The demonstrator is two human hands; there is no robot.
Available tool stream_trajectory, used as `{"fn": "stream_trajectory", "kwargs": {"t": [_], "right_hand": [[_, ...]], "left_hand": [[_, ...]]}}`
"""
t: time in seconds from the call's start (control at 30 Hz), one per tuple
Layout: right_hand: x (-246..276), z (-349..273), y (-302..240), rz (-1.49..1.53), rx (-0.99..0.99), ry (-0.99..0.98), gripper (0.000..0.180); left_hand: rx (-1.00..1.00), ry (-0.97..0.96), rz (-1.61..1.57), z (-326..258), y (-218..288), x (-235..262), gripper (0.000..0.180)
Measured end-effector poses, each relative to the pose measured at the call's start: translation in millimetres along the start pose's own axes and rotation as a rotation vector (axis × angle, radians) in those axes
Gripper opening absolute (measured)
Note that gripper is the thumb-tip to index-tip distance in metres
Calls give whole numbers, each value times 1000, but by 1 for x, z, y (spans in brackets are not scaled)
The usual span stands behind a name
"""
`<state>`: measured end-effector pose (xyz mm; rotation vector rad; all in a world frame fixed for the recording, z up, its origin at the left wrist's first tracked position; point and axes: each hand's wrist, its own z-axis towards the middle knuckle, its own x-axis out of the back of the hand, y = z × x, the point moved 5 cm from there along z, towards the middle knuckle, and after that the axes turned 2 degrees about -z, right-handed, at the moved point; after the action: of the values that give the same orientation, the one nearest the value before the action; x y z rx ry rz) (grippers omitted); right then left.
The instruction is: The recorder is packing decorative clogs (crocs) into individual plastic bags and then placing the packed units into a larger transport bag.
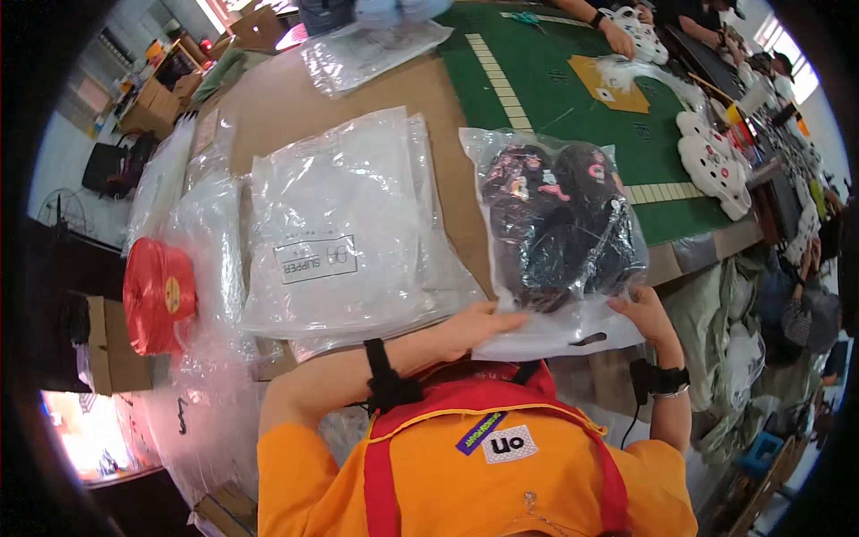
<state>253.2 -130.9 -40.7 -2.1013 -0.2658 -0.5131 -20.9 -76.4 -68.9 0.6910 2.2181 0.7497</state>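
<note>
Both hands are gripping the near edge of a clear plastic bag holding a pair of dark slippers. The left hand is lying flat along the bag's lower hem at about 7 o'clock from the slippers, fingers extended and pressing on the film — not curled, nearly fully open. The right hand is pinching the hem's other corner at about 5 o'clock, fingers closed on the plastic. Both wrists are carrying black straps.

The bag is resting on the brown tabletop, its long axis running from the hands toward 12 o'clock; the slippers are sitting directly beyond the fingers, roughly equidistant from each hand, the open hem nearest the body.

At 9 o'clock from the bag, a stack of empty clear bags is lying, just beside it. Farther left, a red spool of twine is sitting at the edge.

Farther out, at 1 o'clock, a green mat is carrying white plush slippers — another person's hand is working there.
</note>
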Motion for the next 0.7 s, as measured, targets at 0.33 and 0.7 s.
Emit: {"fn": "stream_trajectory", "kwargs": {"t": [0.33, 0.7], "right_hand": [[5, -3, -14, 508, 263, 28, 34], [25, 23, -51, 279, 603, 337, 23]], "left_hand": [[-350, 195, 100, -24, 66, 3, 30], [-655, 273, 68, 0, 110, 19, 29]]}}
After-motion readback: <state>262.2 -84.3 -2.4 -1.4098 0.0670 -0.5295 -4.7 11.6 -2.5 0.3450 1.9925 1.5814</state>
